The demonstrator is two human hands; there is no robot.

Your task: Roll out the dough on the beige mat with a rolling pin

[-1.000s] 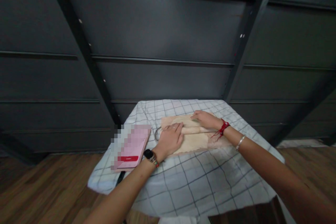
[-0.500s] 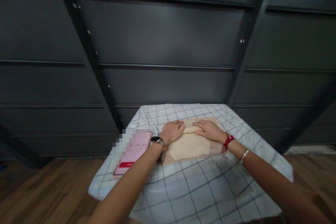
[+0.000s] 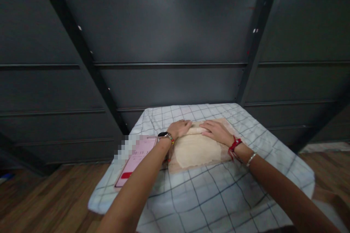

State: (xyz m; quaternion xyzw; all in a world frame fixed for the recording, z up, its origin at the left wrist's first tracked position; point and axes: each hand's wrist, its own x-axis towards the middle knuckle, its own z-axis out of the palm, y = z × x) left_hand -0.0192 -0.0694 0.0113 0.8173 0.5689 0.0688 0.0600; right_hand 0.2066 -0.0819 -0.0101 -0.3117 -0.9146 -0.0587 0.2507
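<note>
A flat cream-coloured sheet, which looks like rolled-out dough, lies on a thin pinkish sheet. Across its far side runs a cream roll, and both my hands rest on it. My left hand covers the roll's left end, palm down with the fingers laid over it. On the right end lies my right hand, its fingers stretched out and slightly apart. Between the hands the middle of the roll shows; what is under the palms is hidden.
A white checked cloth covers the small table. Left of my left forearm lies a phone with a pink screen, partly blurred out. A dark panelled wall stands behind the table, and wooden floor shows beside it.
Both hands have moved slightly away from me along with the roll, and more of the flat sheet shows in front of them. The camera view has shifted a little.
</note>
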